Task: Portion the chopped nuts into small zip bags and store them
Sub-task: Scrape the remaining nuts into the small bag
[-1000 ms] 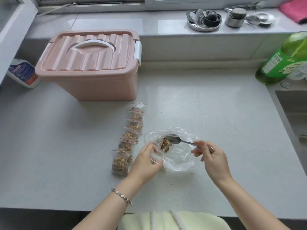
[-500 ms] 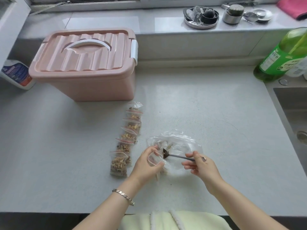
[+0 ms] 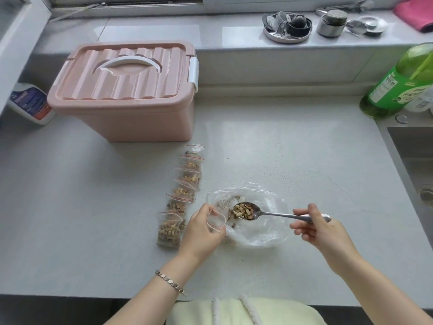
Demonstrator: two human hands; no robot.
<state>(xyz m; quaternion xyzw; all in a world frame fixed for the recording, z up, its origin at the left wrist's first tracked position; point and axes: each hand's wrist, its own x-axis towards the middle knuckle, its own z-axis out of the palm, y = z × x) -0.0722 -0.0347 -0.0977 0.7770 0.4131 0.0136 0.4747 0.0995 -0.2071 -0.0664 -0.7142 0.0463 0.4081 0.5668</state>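
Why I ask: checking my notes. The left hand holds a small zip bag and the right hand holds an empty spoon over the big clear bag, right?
Not quite. The head view shows the spoon heaped with chopped nuts, not empty. Otherwise the left hand holds the small zip bag, the right hand the spoon over the big clear bag.

right edge crops green bottle (image 3: 396, 90) and sink (image 3: 410, 146). left hand (image 3: 201, 233) covers most of small bag (image 3: 216, 220). bottle label too small to read. pink cloth (image 3: 414, 15) cropped too.
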